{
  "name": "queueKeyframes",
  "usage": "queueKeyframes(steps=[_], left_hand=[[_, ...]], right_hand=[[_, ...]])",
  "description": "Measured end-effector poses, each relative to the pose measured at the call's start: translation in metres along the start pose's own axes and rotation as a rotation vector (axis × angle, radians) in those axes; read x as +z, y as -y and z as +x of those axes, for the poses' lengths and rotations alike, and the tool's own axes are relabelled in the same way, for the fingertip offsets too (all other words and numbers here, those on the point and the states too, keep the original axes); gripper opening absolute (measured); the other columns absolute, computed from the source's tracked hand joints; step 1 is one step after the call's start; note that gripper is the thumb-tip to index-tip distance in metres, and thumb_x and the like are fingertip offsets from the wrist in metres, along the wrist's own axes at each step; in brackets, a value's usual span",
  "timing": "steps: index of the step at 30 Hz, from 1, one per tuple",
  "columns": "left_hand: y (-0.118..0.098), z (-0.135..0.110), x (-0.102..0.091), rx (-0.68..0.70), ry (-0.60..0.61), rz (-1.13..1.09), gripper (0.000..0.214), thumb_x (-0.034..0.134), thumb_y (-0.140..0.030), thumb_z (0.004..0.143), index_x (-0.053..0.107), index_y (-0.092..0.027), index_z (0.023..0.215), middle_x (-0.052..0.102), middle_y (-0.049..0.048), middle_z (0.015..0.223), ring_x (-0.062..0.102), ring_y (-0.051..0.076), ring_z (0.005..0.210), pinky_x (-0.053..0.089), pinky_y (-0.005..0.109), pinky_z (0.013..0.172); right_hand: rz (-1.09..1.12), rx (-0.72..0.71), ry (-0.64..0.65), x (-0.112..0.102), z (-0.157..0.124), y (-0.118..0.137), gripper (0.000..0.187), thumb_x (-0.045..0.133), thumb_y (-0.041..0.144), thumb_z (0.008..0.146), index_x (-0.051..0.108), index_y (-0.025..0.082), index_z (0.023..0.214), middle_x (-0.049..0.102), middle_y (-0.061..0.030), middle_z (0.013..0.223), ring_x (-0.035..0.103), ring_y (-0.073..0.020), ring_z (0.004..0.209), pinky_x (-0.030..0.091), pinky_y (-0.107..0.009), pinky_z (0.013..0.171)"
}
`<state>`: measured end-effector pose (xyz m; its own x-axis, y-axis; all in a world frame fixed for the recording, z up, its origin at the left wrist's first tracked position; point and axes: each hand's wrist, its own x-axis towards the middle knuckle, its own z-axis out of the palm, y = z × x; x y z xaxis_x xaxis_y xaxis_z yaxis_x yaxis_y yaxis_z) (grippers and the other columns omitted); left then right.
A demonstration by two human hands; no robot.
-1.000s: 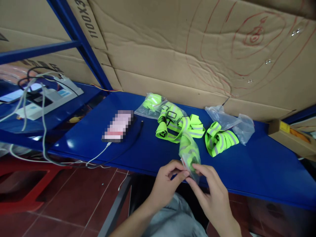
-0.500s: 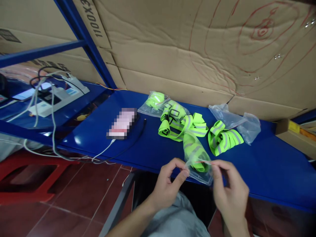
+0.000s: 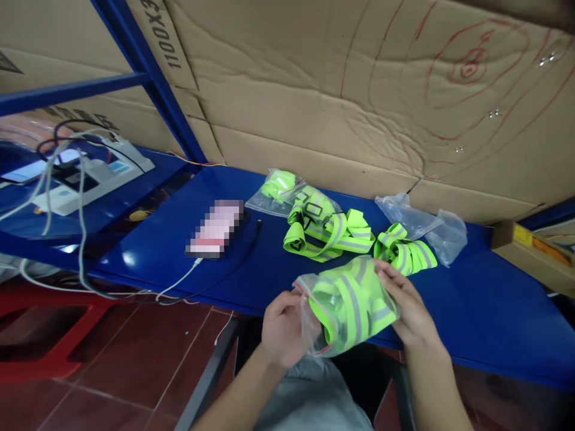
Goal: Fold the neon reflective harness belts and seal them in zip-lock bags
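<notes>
Between my hands, above the front edge of the blue table, is a clear zip bag (image 3: 309,323) with a folded neon-yellow reflective strap (image 3: 353,302) inside. Its red-lined mouth faces left. My left hand (image 3: 284,330) is closed on the mouth end, fingers partly hidden behind the plastic. My right hand (image 3: 408,306) grips the far right end, with its fingertips on the upper corner. Just beyond lie a loose heap of reflective straps (image 3: 327,236) with black buckles and a smaller folded strap bundle (image 3: 406,251).
Behind the straps are a filled bag (image 3: 276,188) and crumpled plastic bags (image 3: 442,230). A phone (image 3: 215,227) on a white cable lies left on the blue table (image 3: 157,239). Further left are a power strip (image 3: 99,179) and a red stool (image 3: 58,353). A cardboard box (image 3: 530,257) stands right.
The bag has turned from hanging upright to lying sideways, its mouth now leftward. My right hand has moved from the mouth to the other end. My left hand has shifted slightly left.
</notes>
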<state>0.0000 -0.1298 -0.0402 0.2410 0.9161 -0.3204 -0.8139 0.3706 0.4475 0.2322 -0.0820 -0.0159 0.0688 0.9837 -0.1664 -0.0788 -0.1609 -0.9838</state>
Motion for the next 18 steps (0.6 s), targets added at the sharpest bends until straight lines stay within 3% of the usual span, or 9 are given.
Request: queueKeyframes(steps=[2,4,7,9,11,14,18], left_hand=[[0.002,0.006,0.005,0.053,-0.021,0.005,0.015,0.07,-0.03,0.08,0.062,-0.02,0.086,0.069,0.0051,0.09,0.07,0.021,0.091,0.062,0.035,0.082],[0.002,0.009,0.01,0.129,-0.018,0.049,0.013,0.071,-0.029,0.087,0.062,-0.021,0.091,0.069,0.0039,0.099,0.069,0.021,0.1,0.062,0.037,0.087],[0.004,0.011,0.014,0.232,-0.04,0.118,0.011,0.067,-0.028,0.092,0.062,-0.021,0.098,0.068,0.0045,0.109,0.069,0.021,0.107,0.061,0.039,0.092],[0.009,0.009,0.015,0.278,-0.064,0.176,0.011,0.066,-0.027,0.092,0.062,-0.02,0.099,0.067,0.005,0.111,0.068,0.02,0.106,0.06,0.036,0.091],[0.014,0.006,0.015,0.328,-0.073,0.274,0.009,0.065,-0.026,0.093,0.062,-0.02,0.099,0.066,0.0045,0.11,0.067,0.02,0.104,0.059,0.034,0.087],[0.022,0.0,0.015,0.393,-0.032,0.541,0.009,0.061,-0.025,0.095,0.065,-0.022,0.103,0.064,0.0055,0.116,0.064,0.02,0.109,0.057,0.034,0.09],[0.022,-0.005,0.012,0.51,0.088,0.889,0.02,0.057,-0.021,0.099,0.066,-0.025,0.116,0.06,0.0078,0.132,0.06,0.02,0.121,0.051,0.036,0.103]], right_hand=[[0.0,-0.217,-0.163,-0.001,0.0,0.026,0.039,0.091,0.045,0.075,0.077,0.02,0.102,0.076,-0.0034,0.085,0.068,-0.0148,0.067,0.055,-0.026,0.06],[-0.119,-0.505,-0.291,0.001,-0.001,0.056,0.026,0.089,0.037,0.078,0.076,0.021,0.095,0.072,-0.0003,0.081,0.064,-0.0123,0.065,0.051,-0.024,0.059],[-0.589,-0.8,-0.085,0.01,0.004,0.101,0.007,0.079,0.028,0.09,0.077,0.022,0.092,0.075,-0.0028,0.09,0.069,-0.0144,0.08,0.054,-0.028,0.073],[-0.723,-0.945,-0.131,0.015,0.015,0.126,0.006,0.075,0.025,0.093,0.078,0.021,0.094,0.077,-0.0039,0.094,0.07,-0.0143,0.084,0.054,-0.029,0.079],[-0.73,-1.016,-0.265,0.014,0.03,0.147,0.008,0.075,0.023,0.092,0.079,0.018,0.097,0.077,-0.0045,0.092,0.068,-0.012,0.078,0.052,-0.027,0.074],[-0.909,-0.96,-0.217,0.005,0.05,0.175,0.008,0.076,0.021,0.089,0.08,0.016,0.093,0.078,-0.0041,0.087,0.065,-0.0091,0.07,0.049,-0.025,0.068],[-0.791,-1.049,-0.409,-0.011,0.061,0.203,0.021,0.074,0.027,0.09,0.08,0.011,0.102,0.079,-0.0089,0.096,0.068,-0.01,0.078,0.048,-0.028,0.071]])
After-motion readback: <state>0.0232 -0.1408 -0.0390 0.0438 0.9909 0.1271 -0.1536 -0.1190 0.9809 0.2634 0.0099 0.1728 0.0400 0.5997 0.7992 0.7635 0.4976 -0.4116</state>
